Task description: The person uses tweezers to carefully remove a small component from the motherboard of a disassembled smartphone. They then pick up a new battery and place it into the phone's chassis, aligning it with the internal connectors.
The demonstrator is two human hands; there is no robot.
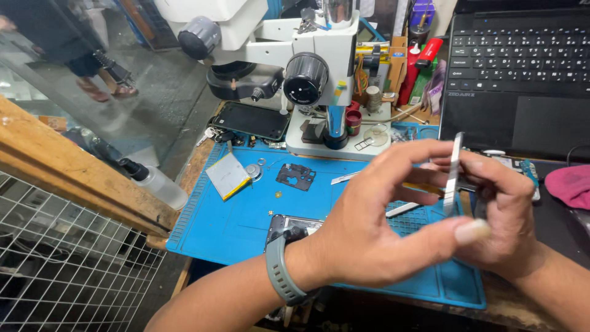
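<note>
Tweezers, slim and silvery, stand upright between both hands' fingers.

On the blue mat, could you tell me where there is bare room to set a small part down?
The blue mat is bare at its near left, between the flat battery, the opened phone and the mat's left edge. It is crowded under the microscope, and around both hands, left hand and right hand.

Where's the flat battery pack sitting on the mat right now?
In the head view, the battery pack lies on the left part of the blue mat, just left of a small round metal part, below the dark phone.
</note>
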